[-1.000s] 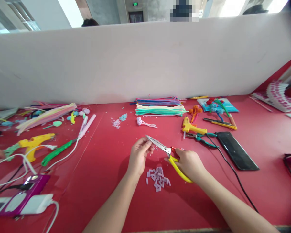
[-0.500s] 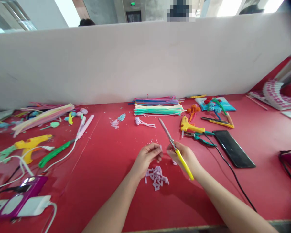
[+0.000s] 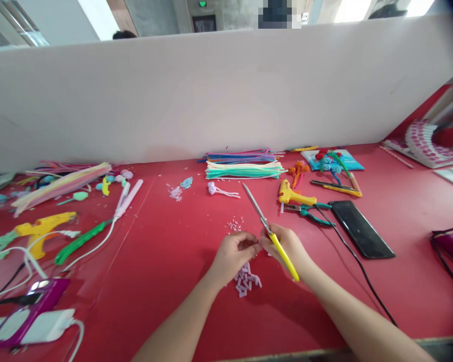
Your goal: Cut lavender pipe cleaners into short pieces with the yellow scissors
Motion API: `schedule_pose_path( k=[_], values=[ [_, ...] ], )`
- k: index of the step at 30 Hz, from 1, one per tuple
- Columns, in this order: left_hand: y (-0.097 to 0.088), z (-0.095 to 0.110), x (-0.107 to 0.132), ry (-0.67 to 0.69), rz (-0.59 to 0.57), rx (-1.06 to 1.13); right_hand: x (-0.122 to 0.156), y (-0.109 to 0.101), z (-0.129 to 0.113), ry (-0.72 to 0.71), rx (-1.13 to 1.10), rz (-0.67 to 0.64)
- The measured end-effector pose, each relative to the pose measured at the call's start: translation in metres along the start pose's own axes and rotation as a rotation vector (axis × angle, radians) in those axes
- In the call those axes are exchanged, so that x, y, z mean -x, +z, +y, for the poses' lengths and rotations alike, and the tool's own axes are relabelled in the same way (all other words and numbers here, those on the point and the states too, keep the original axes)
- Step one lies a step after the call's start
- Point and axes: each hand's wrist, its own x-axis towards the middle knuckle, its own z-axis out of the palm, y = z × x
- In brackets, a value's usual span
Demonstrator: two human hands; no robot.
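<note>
My right hand (image 3: 290,246) is closed round a pair of yellow-handled scissors (image 3: 285,256), their metal blades pointing up and away from me. My left hand (image 3: 234,254) has its fingers curled in a pinch, with its tips meeting the fingertips of my right hand. Whatever lies between those tips is hidden. A small pile of short lilac pieces (image 3: 245,282) rests on the red table just below my left hand, which covers part of it. Tiny pale clippings (image 3: 234,224) are scattered beyond the hands.
Bundled pipe cleaners (image 3: 243,170) lie at the back, near a lilac fuzzy piece with stems (image 3: 222,191). To the right are a yellow glue gun (image 3: 296,194), pliers (image 3: 313,215) and a phone (image 3: 360,229). On the left sit another glue gun (image 3: 45,226) and a power strip (image 3: 33,311).
My left hand has moved right, so its fingertips now meet those of my right hand. The small lilac piece seen at its fingertips before is out of sight. The scissors stay in my right hand.
</note>
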Motion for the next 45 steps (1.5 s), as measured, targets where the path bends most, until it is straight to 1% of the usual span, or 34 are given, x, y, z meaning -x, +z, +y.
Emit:
schedule_pose_path(
  k=[3,5,8,12,14,17,21,30,35,45],
  values=[
    [0.004,-0.001,0.001,0.061,0.063,-0.089,-0.001,0.004,0.002,-0.012,0.127,0.040],
    [0.003,0.000,0.001,0.057,0.087,-0.066,-0.002,0.003,0.002,-0.026,0.205,0.038],
    [-0.005,0.002,-0.001,0.029,0.170,0.046,-0.001,-0.001,0.000,-0.054,0.361,0.053],
    [-0.018,0.005,-0.006,0.057,0.336,0.219,0.001,-0.004,0.000,-0.090,0.573,0.070],
    [-0.023,0.006,-0.007,0.071,0.373,0.304,0.001,-0.002,0.002,-0.097,0.647,0.059],
    [-0.025,0.007,-0.007,0.097,0.386,0.378,0.002,0.002,0.004,-0.099,0.713,0.045],
    [-0.026,0.007,-0.007,0.111,0.419,0.414,0.003,0.005,0.004,-0.083,0.755,0.025],
    [-0.029,0.006,-0.008,0.122,0.435,0.413,0.003,0.007,0.007,-0.102,0.780,0.006],
    [-0.030,0.007,-0.008,0.111,0.426,0.413,0.003,0.006,0.008,-0.126,0.793,0.025],
    [-0.031,0.005,-0.009,0.104,0.419,0.393,0.003,0.006,0.006,-0.112,0.803,0.022]
  ],
)
